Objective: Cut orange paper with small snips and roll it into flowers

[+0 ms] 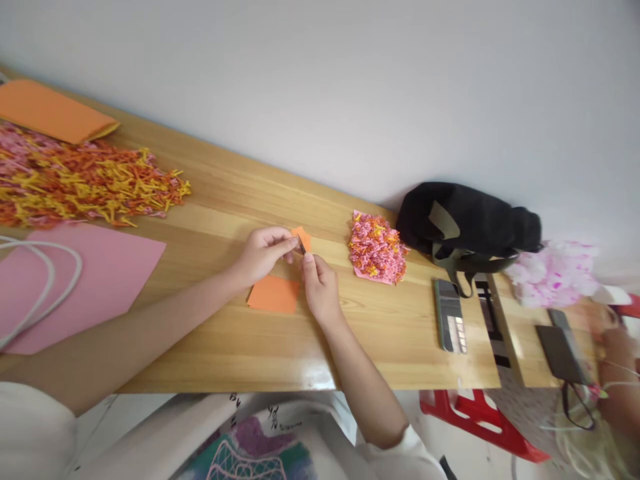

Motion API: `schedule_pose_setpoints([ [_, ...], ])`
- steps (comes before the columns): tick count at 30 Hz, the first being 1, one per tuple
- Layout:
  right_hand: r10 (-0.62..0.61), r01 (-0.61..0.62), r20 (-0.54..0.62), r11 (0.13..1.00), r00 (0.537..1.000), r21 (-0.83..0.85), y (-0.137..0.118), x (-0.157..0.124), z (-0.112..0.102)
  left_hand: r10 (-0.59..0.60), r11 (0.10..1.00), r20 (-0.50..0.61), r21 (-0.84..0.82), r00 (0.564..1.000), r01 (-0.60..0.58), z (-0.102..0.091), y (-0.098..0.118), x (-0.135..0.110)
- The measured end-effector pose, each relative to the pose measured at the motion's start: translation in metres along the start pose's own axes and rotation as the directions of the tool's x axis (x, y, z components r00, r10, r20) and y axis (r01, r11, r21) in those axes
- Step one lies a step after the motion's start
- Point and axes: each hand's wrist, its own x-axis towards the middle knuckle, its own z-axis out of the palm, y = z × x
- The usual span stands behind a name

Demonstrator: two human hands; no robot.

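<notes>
My left hand [263, 253] and my right hand [320, 287] meet over the middle of the wooden table [225, 200]. Together they pinch a small orange paper piece [302, 239], with a thin dark tool or edge between the fingertips. Under my hands lies a stack of orange paper squares [274, 294]. A small heap of pink, orange and yellow rolled paper bits [377, 248] rests on a pink square to the right of my hands.
A large heap of orange, yellow and pink paper bits [85, 183] lies at the left, with a pink sheet [105, 273], white cord [45, 280] and orange folded paper [50, 110]. A black bag [470, 223], phone [450, 315] and another person's arm [617, 373] are at the right.
</notes>
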Motion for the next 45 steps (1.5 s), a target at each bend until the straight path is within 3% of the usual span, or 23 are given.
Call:
schedule_pose_setpoints([
  [14, 0.044, -0.044, 0.008, 0.998, 0.999, 0.035, -0.001, 0.002, 0.000, 0.009, 1.000, 0.013, -0.024, 1.000, -0.009, 0.002, 0.003, 0.001],
  [23, 0.138, -0.139, 0.029, 0.924, 0.990, 0.357, 0.002, -0.003, -0.004, -0.034, 0.999, -0.052, -0.043, 0.998, 0.032, 0.003, 0.008, 0.000],
  [28, 0.046, 0.008, -0.154, 0.943, 0.987, 0.333, -0.011, -0.004, -0.006, 0.041, 0.986, 0.012, 0.159, 0.999, -0.042, 0.005, 0.000, -0.004],
  [34, 0.042, -0.020, -0.086, 0.970, 0.995, 0.242, -0.013, -0.002, -0.004, 0.116, 0.949, 0.140, 0.277, 0.983, -0.152, 0.005, -0.004, -0.006],
  [39, 0.077, -0.040, -0.134, 0.964, 0.988, 0.262, -0.010, 0.001, -0.005, 0.125, 0.942, 0.215, 0.281, 0.969, -0.184, 0.002, 0.000, -0.007],
  [45, 0.194, -0.086, -0.188, 0.879, 0.963, 0.470, -0.005, 0.007, -0.004, 0.091, 0.932, 0.218, 0.326, 0.972, -0.160, 0.004, -0.001, -0.007],
])
